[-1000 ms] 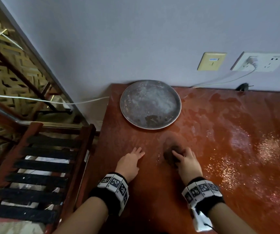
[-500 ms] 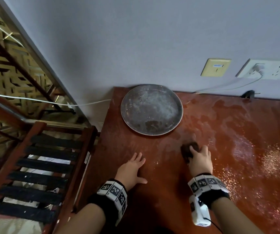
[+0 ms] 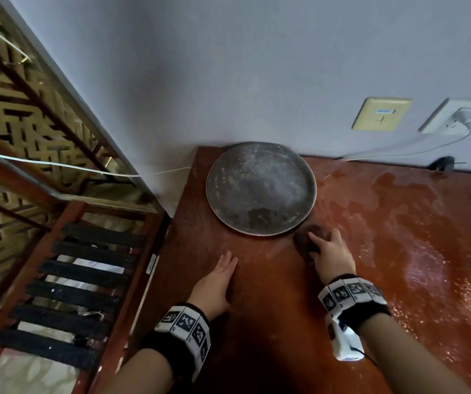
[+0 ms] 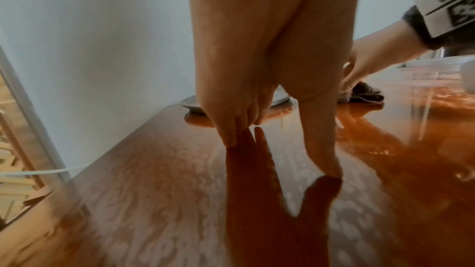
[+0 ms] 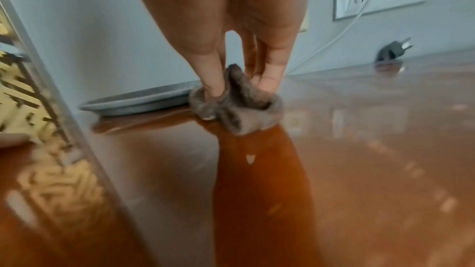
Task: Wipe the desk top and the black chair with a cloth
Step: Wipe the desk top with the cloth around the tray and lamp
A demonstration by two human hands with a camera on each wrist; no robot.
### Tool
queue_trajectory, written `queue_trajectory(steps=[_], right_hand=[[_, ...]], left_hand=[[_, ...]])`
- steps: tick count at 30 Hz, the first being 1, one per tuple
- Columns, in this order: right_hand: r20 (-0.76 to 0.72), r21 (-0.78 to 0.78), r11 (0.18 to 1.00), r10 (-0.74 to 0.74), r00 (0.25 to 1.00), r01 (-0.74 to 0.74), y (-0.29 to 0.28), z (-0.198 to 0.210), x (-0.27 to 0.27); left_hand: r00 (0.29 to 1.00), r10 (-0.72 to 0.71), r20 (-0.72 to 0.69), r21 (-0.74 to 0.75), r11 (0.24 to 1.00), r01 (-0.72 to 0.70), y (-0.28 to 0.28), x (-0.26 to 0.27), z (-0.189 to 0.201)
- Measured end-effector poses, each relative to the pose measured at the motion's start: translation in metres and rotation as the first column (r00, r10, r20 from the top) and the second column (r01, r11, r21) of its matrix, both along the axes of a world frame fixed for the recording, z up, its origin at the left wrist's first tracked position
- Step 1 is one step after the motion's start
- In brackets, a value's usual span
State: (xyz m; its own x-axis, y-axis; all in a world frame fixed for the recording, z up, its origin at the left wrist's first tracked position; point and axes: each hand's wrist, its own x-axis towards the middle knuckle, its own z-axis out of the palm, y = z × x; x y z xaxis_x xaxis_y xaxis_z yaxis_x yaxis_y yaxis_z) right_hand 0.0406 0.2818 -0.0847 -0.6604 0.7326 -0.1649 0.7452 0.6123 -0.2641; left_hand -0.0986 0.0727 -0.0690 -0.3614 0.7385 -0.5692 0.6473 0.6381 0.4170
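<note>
A person's right hand (image 3: 332,253) presses a bunched brown cloth (image 3: 307,243) on the streaked red-brown desk top (image 3: 399,251) beside a round metal tray (image 3: 260,187), left hand (image 3: 217,282) flat and empty; the slatted black chair (image 3: 66,294) looks unwiped.

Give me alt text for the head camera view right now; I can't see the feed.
The right hand presses a bunched dark cloth onto the reddish-brown desk top, just beside a round grey plate near the wall. The left hand rests flat on the desk. A slatted black chair stands to the left.
</note>
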Motion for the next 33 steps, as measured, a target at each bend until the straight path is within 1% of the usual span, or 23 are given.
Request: queue_trajectory(steps=[2, 3, 4, 5, 7, 8, 9, 10, 11, 12, 14, 16, 18, 19, 21, 23, 24, 25, 26, 28, 30, 32, 33], right_hand=[[-0.052, -0.017, 0.994, 0.104, 0.993, -0.105, -0.023, -0.004, -0.006], [-0.084, -0.063, 0.976, 0.201, 0.976, -0.206, -0.041, -0.008, -0.007], [-0.104, -0.059, 0.94, 0.329, 0.939, -0.336, -0.062, -0.015, -0.006], [-0.07, -0.073, 0.893, 0.44, 0.895, -0.444, -0.084, -0.015, -0.003], [-0.031, -0.1, 0.772, 0.628, 0.777, -0.628, -0.122, -0.009, 0.005], [-0.053, -0.102, 0.708, 0.697, 0.715, -0.699, -0.131, -0.007, 0.008], [-0.064, -0.097, 0.689, 0.716, 0.695, -0.719, -0.132, -0.004, 0.009], [-0.082, -0.079, 0.711, 0.694, 0.715, -0.699, -0.123, -0.009, 0.008], [-0.123, -0.044, 0.753, 0.648, 0.752, -0.656, -0.108, -0.018, 0.007], [-0.182, -0.055, 0.804, 0.575, 0.798, -0.592, -0.089, -0.023, 0.004], [-0.238, -0.125, 0.924, 0.324, 0.915, -0.36, -0.05, -0.022, -0.002], [-0.145, -0.121, 0.986, 0.094, 0.985, -0.112, -0.015, -0.015, -0.001], [-0.086, -0.139, 0.988, -0.081, 0.993, 0.069, 0.002, -0.008, -0.001], [-0.078, -0.131, 0.985, -0.121, 0.99, 0.11, 0.003, -0.007, -0.002], [-0.046, -0.12, 0.991, -0.062, 0.997, 0.057, -0.015, -0.005, -0.009], [-0.08, -0.161, 0.979, 0.114, 0.99, -0.126, -0.046, -0.008, -0.013], [-0.119, -0.16, 0.959, 0.218, 0.969, -0.235, -0.056, -0.01, -0.012], [-0.131, -0.131, 0.942, 0.291, 0.948, -0.307, -0.061, -0.011, -0.011], [-0.14, -0.123, 0.937, 0.309, 0.941, -0.326, -0.059, -0.012, -0.01], [-0.088, -0.159, 0.959, 0.223, 0.971, -0.235, -0.039, -0.012, -0.008], [-0.068, -0.157, 0.987, 0.009, 0.998, -0.019, -0.01, -0.012, -0.004], [-0.086, -0.179, 0.965, -0.211, 0.974, 0.194, 0.013, -0.008, -0.002], [-0.077, -0.19, 0.95, -0.265, 0.961, 0.247, 0.018, -0.007, -0.003]], left_hand=[[1.0, 0.006, -0.009, 0.002, 1.0, -0.006, 0.003, 0.0, 0.001], [1.0, 0.014, -0.016, 0.005, 1.0, -0.014, 0.004, 0.001, 0.0], [0.999, 0.025, -0.023, 0.013, 1.0, -0.025, 0.006, 0.001, 0.0], [0.999, 0.037, -0.029, 0.024, 0.999, -0.037, 0.007, 0.001, -0.001], [0.998, 0.06, -0.03, 0.036, 0.998, -0.059, 0.008, -0.001, -0.001], [0.997, 0.067, -0.03, 0.034, 0.997, -0.066, 0.008, -0.001, -0.001], [0.997, 0.069, -0.026, 0.035, 0.997, -0.068, 0.008, -0.001, 0.0], [0.997, 0.07, -0.021, 0.039, 0.997, -0.07, 0.008, -0.002, 0.001], [0.997, 0.07, -0.017, 0.041, 0.997, -0.07, 0.008, -0.002, 0.001], [0.997, 0.075, -0.013, 0.042, 0.996, -0.075, 0.008, -0.003, 0.001], [0.993, 0.114, -0.009, 0.046, 0.992, -0.114, 0.008, -0.003, -0.001], [0.988, 0.153, -0.008, 0.056, 0.987, -0.152, 0.007, 0.0, -0.005], [0.99, 0.14, -0.021, 0.061, 0.989, -0.138, 0.008, 0.006, -0.007], [0.992, 0.122, -0.035, 0.06, 0.991, -0.12, 0.009, 0.008, -0.009], [0.993, 0.103, -0.06, 0.055, 0.993, -0.1, 0.011, 0.011, -0.012], [0.993, 0.098, -0.073, 0.044, 0.995, -0.095, 0.013, 0.011, -0.012], [0.993, 0.092, -0.079, 0.039, 0.995, -0.089, 0.014, 0.011, -0.012], [0.993, 0.086, -0.082, 0.037, 0.996, -0.083, 0.014, 0.01, -0.011], [0.993, 0.084, -0.079, 0.038, 0.996, -0.081, 0.014, 0.01, -0.011], [0.993, 0.094, -0.064, 0.05, 0.995, -0.091, 0.013, 0.01, -0.009], [0.993, 0.097, -0.06, 0.059, 0.994, -0.094, 0.011, 0.01, -0.009], [0.994, 0.093, -0.063, 0.062, 0.994, -0.09, 0.011, 0.01, -0.009], [0.994, 0.092, -0.065, 0.061, 0.994, -0.088, 0.011, 0.01, -0.009]])
